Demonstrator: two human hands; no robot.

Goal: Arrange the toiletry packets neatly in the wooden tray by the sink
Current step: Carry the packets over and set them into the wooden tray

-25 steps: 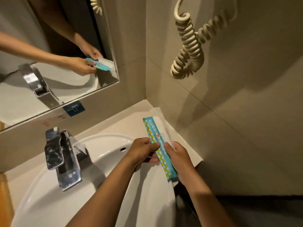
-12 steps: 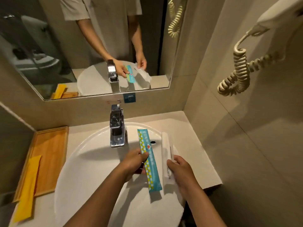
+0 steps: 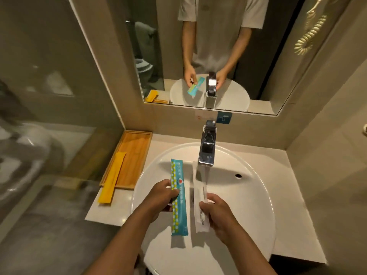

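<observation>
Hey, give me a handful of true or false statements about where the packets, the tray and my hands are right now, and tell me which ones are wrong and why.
1. The left hand holds the teal packet. True.
2. The right hand is empty. False: it holds the white packet.
3. The yellow packet lies fully inside the wooden tray. False: its near end sticks out past the tray's front edge onto the counter.
4. Both held packets are above the sink basin. True.
5. The wooden tray sits to the right of the faucet. False: it sits to the left, by the corner of the wall.
</observation>
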